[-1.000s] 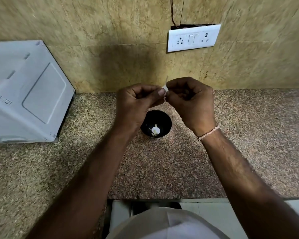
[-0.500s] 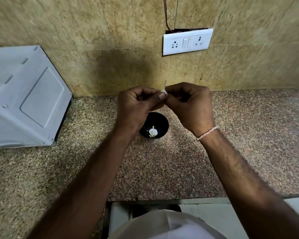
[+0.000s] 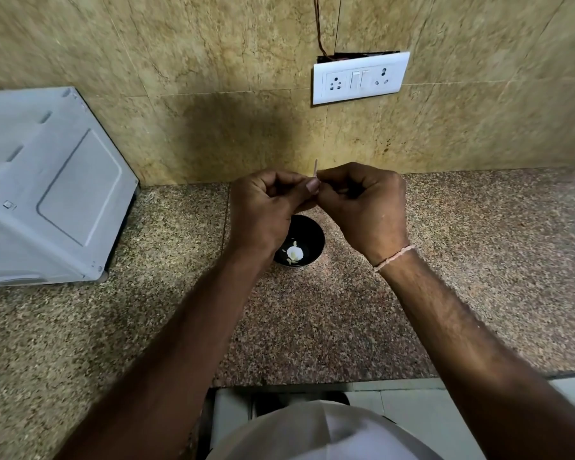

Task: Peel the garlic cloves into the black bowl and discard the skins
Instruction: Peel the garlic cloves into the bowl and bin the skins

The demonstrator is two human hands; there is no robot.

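Above the black bowl on the speckled bench, the left hand and right hand meet fingertip to fingertip, both pinching a garlic clove mostly hidden between them, a thin skin strip sticking up. A peeled clove lies inside the bowl.

Speckled granite countertop running wall to wall, w/ a redder patch sitting at centre. Tan marble-look wall tiles rising behind. White switch/socket plate hanging crooked on wall, thin wire trailing up from it. Grey appliance casing sitting at left on counter. Pale floor tiles showing below counter edge.
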